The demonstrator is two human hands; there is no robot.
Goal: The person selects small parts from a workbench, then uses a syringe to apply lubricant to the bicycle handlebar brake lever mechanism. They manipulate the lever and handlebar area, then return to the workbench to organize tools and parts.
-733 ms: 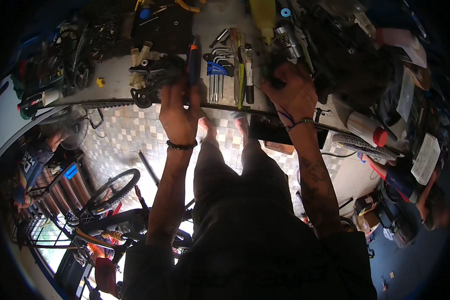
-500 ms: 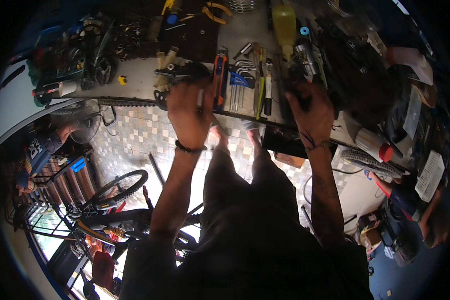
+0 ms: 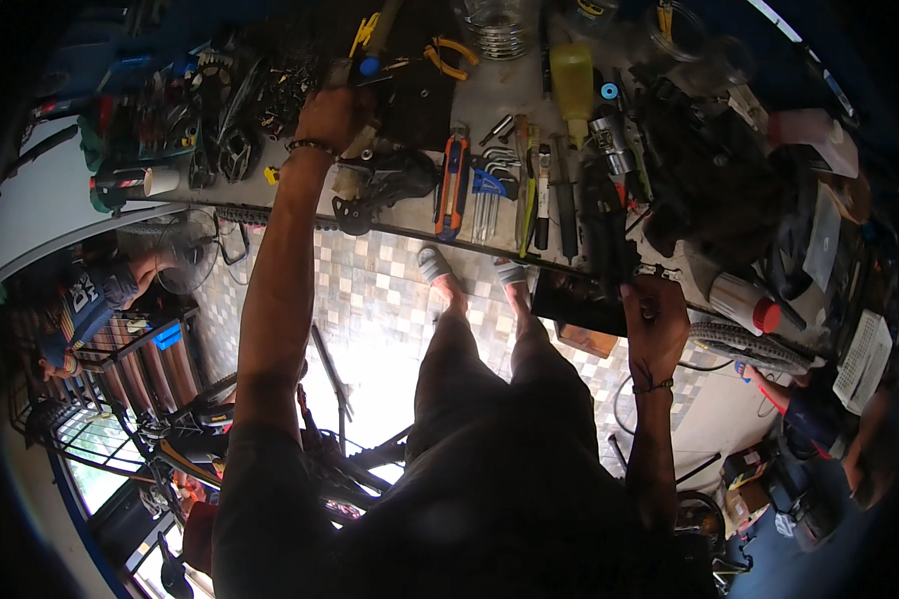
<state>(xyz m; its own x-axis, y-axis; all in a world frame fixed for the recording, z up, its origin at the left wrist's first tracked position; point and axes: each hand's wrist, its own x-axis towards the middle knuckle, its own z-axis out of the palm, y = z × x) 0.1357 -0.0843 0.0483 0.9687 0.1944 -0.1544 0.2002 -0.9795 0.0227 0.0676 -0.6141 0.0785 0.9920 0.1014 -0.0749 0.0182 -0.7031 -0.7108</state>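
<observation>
My left hand (image 3: 332, 122) reaches over the left-middle of the bench (image 3: 403, 215), its fingers mostly hidden among small dark items. Below and right of it lie a black bicycle part (image 3: 400, 175) and an orange utility knife (image 3: 452, 185). A blue hex-key set (image 3: 491, 183), brushes and pens fill the middle, beside an upturned yellow bottle (image 3: 571, 90) and a metal cylinder (image 3: 607, 137). My right hand (image 3: 652, 309) is at the front edge, fingers curled at a long black item (image 3: 601, 230); what they hold is unclear.
Underneath are a tiled floor (image 3: 370, 280) and my sandalled feet. A bicycle (image 3: 190, 449) and metal rack (image 3: 120, 369) stand lower left. Other people (image 3: 90, 309) are at both sides. A red-capped bottle (image 3: 739, 299) lies at the bench's right.
My left hand has moved up and left, farther onto the bench. My right hand has come back toward the front edge, uncovering tools around the metal cylinder.
</observation>
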